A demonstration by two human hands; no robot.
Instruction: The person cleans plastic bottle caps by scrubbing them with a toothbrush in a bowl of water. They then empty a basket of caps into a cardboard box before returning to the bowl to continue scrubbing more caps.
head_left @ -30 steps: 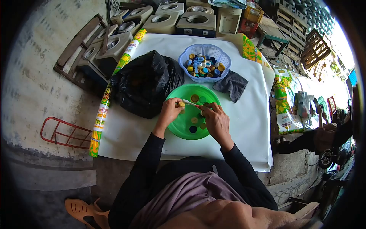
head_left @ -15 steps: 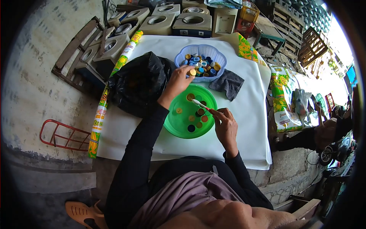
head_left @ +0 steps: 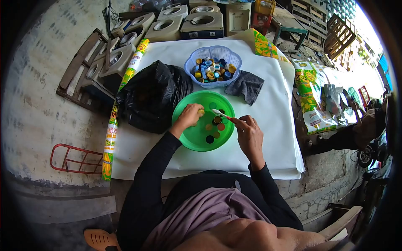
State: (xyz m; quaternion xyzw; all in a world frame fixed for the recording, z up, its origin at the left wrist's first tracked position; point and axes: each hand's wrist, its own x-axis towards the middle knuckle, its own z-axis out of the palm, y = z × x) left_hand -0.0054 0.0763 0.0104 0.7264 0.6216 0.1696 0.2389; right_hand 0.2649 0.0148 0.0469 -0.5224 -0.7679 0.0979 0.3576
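Note:
My left hand [head_left: 191, 115] is over the left side of a green basin [head_left: 182, 140], its fingers closed on a yellow bottle cap [head_left: 201, 112]. Closed around the red handle of a toothbrush [head_left: 222, 113], my right hand [head_left: 250, 136] is at the basin's right rim. The white brush head points left over the basin. Several caps lie in the basin, among them a dark cap [head_left: 210, 139] and an orange cap [head_left: 221, 126]. Behind it, a blue plastic basket [head_left: 193, 55] holds many caps in blue, yellow and white.
A black plastic bag [head_left: 153, 98] stands left of the basin. A dark grey cloth [head_left: 247, 85] lies beside the basket. The white sheet [head_left: 268, 146] covers the table, with a printed roll [head_left: 109, 134] along its left edge. Beige casings [head_left: 202, 23] line the back.
My left hand has moved from the basket's near edge down to the basin, with a yellow cap in its fingers. My right hand still holds the toothbrush over the basin.

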